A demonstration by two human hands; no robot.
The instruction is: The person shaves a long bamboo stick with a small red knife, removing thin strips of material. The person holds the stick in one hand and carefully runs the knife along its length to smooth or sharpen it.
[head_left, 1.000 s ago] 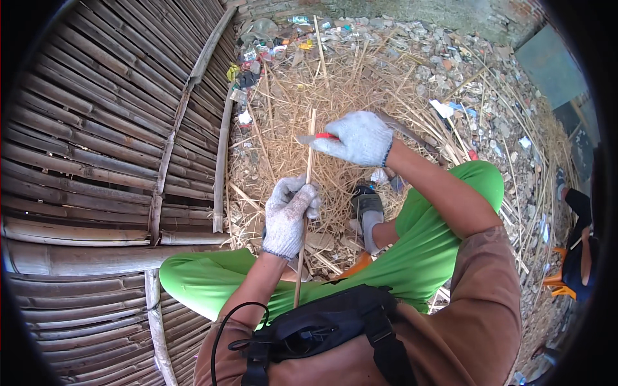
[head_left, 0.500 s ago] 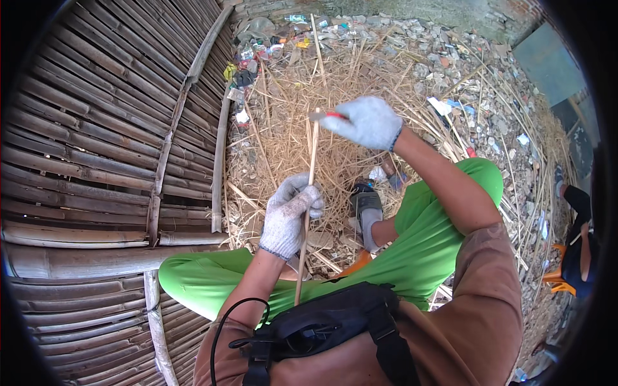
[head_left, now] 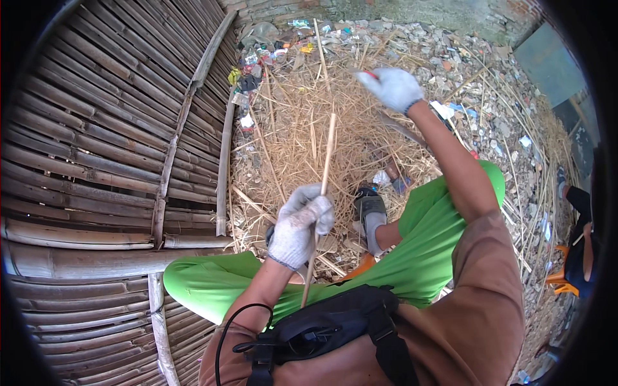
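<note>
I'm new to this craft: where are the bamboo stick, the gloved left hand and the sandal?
bamboo stick (head_left: 329, 149), head view, bare upper shaft.
left hand (head_left: 299, 225), head view, glove back.
sandal (head_left: 368, 204), head view, dark strap.

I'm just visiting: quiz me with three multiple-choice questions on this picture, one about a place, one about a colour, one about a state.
1. Where is the bamboo panel?
A. on the person's left
B. on the person's right
C. across the lap

2. What colour are the trousers?
A. blue
B. green
C. black

3. How is the left hand?
A. open and flat
B. closed around the thin stick
C. resting on the straw

Answers: 1 A, the slats fill the picture's left side. 2 B, both legs show bright green. 3 B, the gloved fingers wrap the stick, while the right hand is raised above the straw with a red-handled tool, too blurred to name.
</note>
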